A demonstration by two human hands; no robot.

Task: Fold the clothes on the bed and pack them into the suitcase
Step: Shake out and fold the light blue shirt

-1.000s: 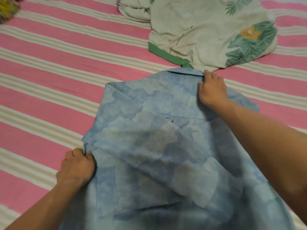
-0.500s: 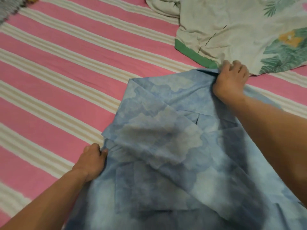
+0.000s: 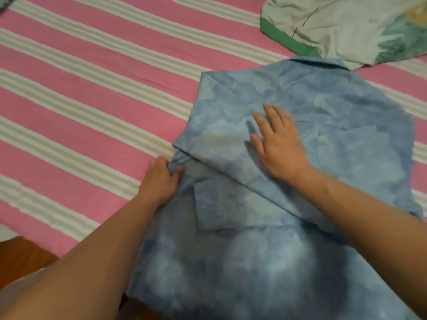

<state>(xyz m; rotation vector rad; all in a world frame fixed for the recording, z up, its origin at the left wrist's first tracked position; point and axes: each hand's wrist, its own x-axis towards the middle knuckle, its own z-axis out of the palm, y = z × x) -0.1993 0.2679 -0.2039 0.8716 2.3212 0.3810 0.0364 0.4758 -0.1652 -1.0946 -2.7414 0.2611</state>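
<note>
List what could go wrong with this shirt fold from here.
1. The left hand pinches only the blue shirt at its folded edge; letting go may let the flap spring open.
2. The right hand lies flat on it; sliding could drag creases in.
3. The shirt's collar touches the leaf-print garment, which could snag.

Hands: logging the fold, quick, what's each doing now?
Left hand: grips the shirt's edge.
Right hand: open, flat on the shirt.
</note>
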